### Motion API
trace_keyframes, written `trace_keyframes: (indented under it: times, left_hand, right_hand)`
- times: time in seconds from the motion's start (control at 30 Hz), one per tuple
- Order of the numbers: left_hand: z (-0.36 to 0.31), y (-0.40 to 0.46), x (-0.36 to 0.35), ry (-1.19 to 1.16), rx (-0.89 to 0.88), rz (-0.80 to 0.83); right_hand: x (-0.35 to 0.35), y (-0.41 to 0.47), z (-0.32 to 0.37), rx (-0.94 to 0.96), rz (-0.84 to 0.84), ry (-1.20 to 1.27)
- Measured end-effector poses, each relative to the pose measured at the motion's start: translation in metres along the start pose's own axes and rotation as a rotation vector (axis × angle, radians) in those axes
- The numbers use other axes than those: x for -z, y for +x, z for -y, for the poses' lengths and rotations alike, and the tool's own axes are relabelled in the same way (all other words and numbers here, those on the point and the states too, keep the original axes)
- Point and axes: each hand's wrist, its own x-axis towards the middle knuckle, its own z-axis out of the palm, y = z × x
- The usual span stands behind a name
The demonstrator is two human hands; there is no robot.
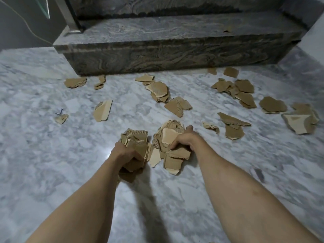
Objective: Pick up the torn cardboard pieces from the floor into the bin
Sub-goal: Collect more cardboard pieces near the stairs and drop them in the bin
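Two handfuls are all I am holding so far. My left hand is clenching its fingers around a thick wad of torn cardboard pieces, and my right hand is curling its fingers over a second, looser bundle, with a few flaps hanging out below the grip. Both bundles are sitting low over the marble floor; I cannot tell whether they are touching it or are just clear of it.

Most of the job is looking undone, as I am reading it. A long pale scrap and a small scrap are lying off to the left, two more pieces are resting near the foot of the dark stone step, a stacked cluster is lying in the middle, and a wide scatter is spreading to the right, reaching a large pale piece by the edge of view. One tiny fragment seems to be sitting on top of the step.

No bin is showing anywhere, so I am judging that these handfuls are not yet dropped, and that several more trips are waiting after this one.
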Motion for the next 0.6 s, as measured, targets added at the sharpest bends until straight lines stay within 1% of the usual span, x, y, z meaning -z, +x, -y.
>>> trace_keyframes:
  times: [0.07,0.17,0.3,0.37,0.5,0.53,0.6]
  left_hand:
    - [-0.002,0.005,-0.002,0.016,-0.027,-0.042]
    - [-0.003,0.009,-0.003,-0.008,-0.080,-0.028]
    - [-0.004,0.007,0.000,-0.043,-0.132,0.006]
    - [-0.001,0.003,0.005,-0.081,-0.151,0.042]
    - [0.017,-0.005,0.019,-0.191,-0.127,0.051]
    - [0.023,-0.008,0.022,-0.222,-0.116,0.066]
    - [0.030,-0.018,0.021,-0.207,-0.117,0.121]
  right_hand:
    - [-0.015,0.005,0.006,0.014,-0.055,-0.142]
    - [-0.026,0.007,0.015,0.026,-0.192,-0.341]
    - [-0.030,0.009,0.019,0.085,-0.180,-0.387]
    - [-0.023,0.007,0.020,0.118,-0.142,-0.351]
    - [0.000,-0.004,0.011,0.142,-0.051,-0.022]
    - [0.008,-0.010,0.006,0.129,-0.038,0.043]
    - [0.025,-0.025,-0.006,0.100,-0.015,0.113]
